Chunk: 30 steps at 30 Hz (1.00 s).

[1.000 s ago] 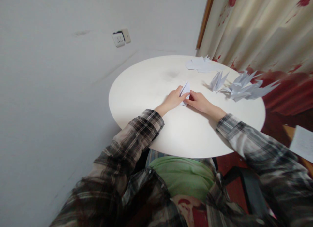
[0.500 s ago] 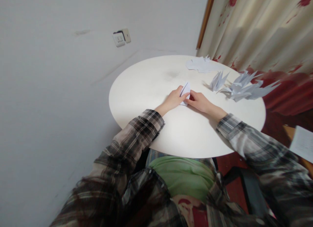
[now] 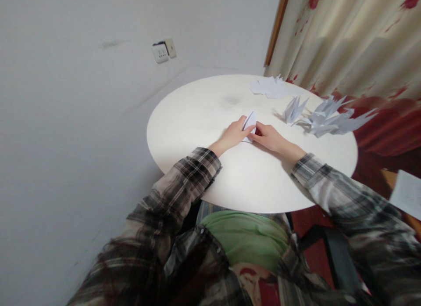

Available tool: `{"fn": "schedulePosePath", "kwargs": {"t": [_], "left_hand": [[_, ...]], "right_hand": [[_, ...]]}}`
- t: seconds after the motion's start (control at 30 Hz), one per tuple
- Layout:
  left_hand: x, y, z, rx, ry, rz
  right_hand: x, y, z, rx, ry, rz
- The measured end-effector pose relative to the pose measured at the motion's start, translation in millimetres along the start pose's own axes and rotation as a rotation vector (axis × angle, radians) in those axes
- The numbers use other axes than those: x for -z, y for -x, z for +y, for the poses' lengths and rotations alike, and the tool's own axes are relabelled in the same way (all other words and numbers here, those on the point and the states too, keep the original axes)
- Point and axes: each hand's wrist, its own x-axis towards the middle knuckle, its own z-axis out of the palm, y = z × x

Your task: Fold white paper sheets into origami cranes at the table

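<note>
A small piece of folded white paper (image 3: 250, 120), pointed at its far end, is between my two hands just above or on the white round table (image 3: 197, 121). My left hand (image 3: 234, 132) grips its left side, with the thumb lying across the front of the paper. On the right side my right hand (image 3: 269, 137) pinches the paper's edge between thumb and fingers. The fingertips behind the paper are hidden.
Several folded paper cranes (image 3: 324, 117) stand at the table's right side. A stack of white paper sheets (image 3: 271, 86) lies at the far edge. A wall with a socket (image 3: 160, 52) borders the left; a curtain (image 3: 355, 42) hangs at the right.
</note>
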Motion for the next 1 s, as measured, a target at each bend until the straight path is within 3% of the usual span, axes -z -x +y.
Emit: {"fn": "schedulePosePath", "kwargs": {"t": [1.0], "left_hand": [[3.0, 3.8, 6.7, 0.012, 0.018, -0.002]], "right_hand": [[1.5, 1.3, 1.4, 0.018, 0.046, -0.005]]}}
